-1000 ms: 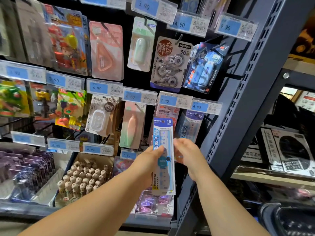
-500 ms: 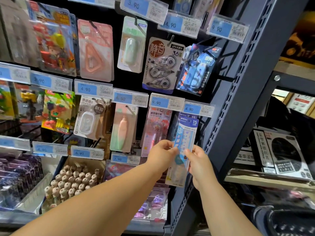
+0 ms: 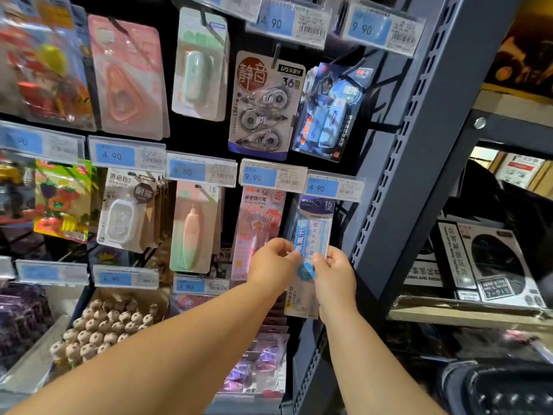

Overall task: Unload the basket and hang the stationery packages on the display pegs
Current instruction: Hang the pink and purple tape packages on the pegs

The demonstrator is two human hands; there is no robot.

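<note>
**Peg wall, right end: ruler pack up at the 4.90 tag**

Head view. Shop peg wall, dark backing, rows of blister packs under blue price tags. Grey post (image 3: 419, 151) bounds it on the right, with boxed goods on shelves beyond.

- Ruler pack (image 3: 312, 232) is held at the last column, just left of the post and just right of the pink pen pack (image 3: 259, 223).
- Its long axis runs near upright, the top leaning a little right. The header sits just beneath the 4.90 tag (image 3: 332, 187).
- Left hand (image 3: 273, 262) pinches the pack's left edge and right hand (image 3: 336, 275) grips its right edge, both at about mid-height. Neither hand holds anything else.
- Most of the pack stands above the hands, and its foot hangs below them. The right hand is the one nearer the post.

Judgement: the coming move turns on the header hole meeting the peg, which lies up and forward from both hands. Holding at mid-height leaves the top free to steer.

Hard to make out:
- The peg is hidden behind the tag.
- A dark round spot in the header may be the hole. Whether the peg already passes through it, I cannot tell.
- The hands cover the pack's middle, and the print there is partly hidden.
- A dark shape (image 3: 496, 390) at lower right is cut off by the frame. It may be the basket, but I cannot tell.
</note>
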